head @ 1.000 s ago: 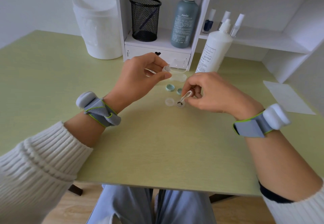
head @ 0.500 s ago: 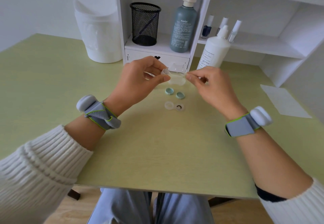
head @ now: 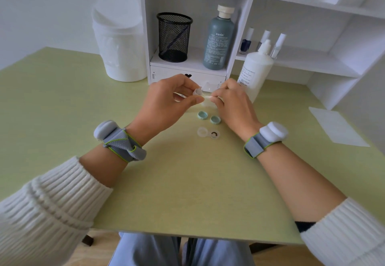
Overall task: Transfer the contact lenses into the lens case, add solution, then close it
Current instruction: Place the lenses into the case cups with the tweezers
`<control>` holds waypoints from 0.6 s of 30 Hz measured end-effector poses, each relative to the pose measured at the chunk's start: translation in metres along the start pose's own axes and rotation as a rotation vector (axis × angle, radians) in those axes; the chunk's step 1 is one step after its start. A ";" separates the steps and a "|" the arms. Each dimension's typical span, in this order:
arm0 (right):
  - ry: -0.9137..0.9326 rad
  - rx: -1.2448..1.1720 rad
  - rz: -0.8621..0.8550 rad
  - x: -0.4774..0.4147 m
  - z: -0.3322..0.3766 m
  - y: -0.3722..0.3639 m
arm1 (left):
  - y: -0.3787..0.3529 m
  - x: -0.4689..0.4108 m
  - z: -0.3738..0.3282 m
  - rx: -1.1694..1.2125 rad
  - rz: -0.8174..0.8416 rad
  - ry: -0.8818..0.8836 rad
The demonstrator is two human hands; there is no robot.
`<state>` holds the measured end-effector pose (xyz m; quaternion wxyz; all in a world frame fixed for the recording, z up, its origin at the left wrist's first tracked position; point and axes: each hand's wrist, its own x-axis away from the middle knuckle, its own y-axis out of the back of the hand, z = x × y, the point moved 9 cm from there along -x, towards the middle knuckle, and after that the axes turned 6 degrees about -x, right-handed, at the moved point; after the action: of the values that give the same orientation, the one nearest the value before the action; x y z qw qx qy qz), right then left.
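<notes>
My left hand pinches a small clear lens blister above the table. My right hand pinches thin white tweezers, their tip at the blister. Nearer to me the clear lens case lies open on the green table, with a dark-ringed contact lens in its right well. Its left well looks empty. Two teal caps lie upturned just behind the case. The white solution bottle stands upright behind my right hand.
A white shelf unit stands at the back with a black mesh cup, a grey-green bottle and small vials. A white lidded bin is at the back left. A white sheet lies at the right.
My right hand lifted the tweezers from the case's right well and carried them up to the blister in my left hand. The dark lens stays in the right well.
</notes>
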<state>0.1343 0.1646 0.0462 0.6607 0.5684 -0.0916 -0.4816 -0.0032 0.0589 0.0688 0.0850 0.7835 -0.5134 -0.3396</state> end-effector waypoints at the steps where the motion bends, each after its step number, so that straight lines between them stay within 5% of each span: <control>1: 0.000 0.015 0.007 0.000 0.001 -0.001 | 0.000 0.000 0.000 -0.002 -0.001 -0.003; 18: -0.030 0.028 0.049 -0.007 -0.003 -0.004 | -0.001 0.000 0.002 -0.016 0.000 0.002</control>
<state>0.1302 0.1719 0.0450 0.6628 0.5681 -0.1222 -0.4724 -0.0039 0.0601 0.0669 0.0919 0.7832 -0.5105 -0.3428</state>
